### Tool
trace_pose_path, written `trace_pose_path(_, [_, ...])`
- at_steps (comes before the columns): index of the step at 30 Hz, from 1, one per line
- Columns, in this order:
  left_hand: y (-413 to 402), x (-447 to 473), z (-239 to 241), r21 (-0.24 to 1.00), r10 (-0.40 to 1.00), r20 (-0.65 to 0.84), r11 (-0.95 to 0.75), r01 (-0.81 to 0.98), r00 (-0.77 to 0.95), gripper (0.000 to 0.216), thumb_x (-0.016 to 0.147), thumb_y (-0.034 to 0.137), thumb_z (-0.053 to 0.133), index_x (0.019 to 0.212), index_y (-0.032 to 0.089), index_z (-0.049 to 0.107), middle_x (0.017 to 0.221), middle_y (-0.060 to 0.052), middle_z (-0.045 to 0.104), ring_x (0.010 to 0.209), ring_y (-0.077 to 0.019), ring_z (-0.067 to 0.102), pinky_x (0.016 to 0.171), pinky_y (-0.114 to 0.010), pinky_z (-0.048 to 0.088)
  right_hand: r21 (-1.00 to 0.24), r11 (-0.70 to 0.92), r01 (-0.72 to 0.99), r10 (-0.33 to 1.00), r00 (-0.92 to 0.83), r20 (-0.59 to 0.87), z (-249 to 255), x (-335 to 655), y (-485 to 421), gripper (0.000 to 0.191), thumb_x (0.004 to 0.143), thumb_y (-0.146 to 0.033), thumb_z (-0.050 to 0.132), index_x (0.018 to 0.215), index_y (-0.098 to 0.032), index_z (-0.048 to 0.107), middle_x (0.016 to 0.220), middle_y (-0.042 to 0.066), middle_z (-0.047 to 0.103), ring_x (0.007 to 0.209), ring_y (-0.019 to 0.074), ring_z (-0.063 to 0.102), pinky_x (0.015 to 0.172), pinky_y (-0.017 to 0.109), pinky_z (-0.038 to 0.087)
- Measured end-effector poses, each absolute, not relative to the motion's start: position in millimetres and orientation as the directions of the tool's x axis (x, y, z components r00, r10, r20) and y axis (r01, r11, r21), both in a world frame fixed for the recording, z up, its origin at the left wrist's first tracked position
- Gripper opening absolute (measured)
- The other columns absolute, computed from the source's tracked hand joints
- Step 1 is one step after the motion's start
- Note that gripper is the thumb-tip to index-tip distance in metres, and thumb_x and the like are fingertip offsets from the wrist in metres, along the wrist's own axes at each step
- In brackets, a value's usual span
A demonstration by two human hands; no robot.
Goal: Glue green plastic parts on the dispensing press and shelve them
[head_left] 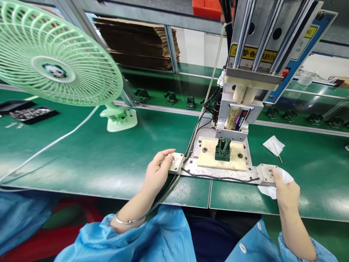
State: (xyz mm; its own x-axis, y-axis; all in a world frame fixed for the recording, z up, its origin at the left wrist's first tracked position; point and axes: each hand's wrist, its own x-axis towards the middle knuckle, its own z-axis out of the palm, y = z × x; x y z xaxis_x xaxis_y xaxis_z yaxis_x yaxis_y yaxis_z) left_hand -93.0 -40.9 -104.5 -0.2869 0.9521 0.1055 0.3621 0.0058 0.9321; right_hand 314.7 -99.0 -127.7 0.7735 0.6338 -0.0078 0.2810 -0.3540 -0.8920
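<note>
A dispensing machine (240, 109) stands on a metal base plate (218, 171) on the green bench. Its head hangs over a small dark green part (223, 151) seated on a cream fixture block (209, 158). My left hand (156, 173) rests on the left button box (176, 162), thumb on the button, fingers loosely curled. My right hand (285, 193) presses its thumb on the right button box (266, 174) while its fingers are closed around a crumpled white wipe (272, 189).
A mint green desk fan (54, 58) stands at the left, its white cord (54, 142) trailing over the bench. Several dark green parts (170, 97) ride on the conveyor behind. A white wipe and stick (274, 145) lie at the right. Black trays (32, 114) sit far left.
</note>
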Motion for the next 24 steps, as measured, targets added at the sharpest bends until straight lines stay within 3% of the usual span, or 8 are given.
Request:
trace_pose_path(16, [-42,-90,-97,0.92,0.943,0.102,0.032,0.391,-0.316,0.045,0.082,0.054,0.056,0.105,0.018,0.07,0.093,-0.006,0.07,0.081,-0.0205,0.061,0.074,-0.03,0.047,-0.912,-0.339,0.228,0.616,0.787,-0.032,-116,305,-100,0.068,0.055,-0.069,0.075,0.093,-0.012,0.075,0.098,0.016,0.075,0.105,0.0398,0.065,0.092,0.046,0.049])
trace_pose_path(24, [-42,-90,-96,0.916,0.941,0.1,0.039,0.399,-0.322,0.043,0.082,0.052,0.055,0.105,0.018,0.07,0.097,-0.006,0.071,0.083,-0.0204,0.06,0.078,-0.03,0.047,-0.91,-0.335,0.244,0.621,0.784,-0.018,-119,307,-101,0.067,0.058,-0.069,0.075,0.094,-0.012,0.075,0.098,0.015,0.075,0.105,0.0395,0.065,0.092,0.047,0.048])
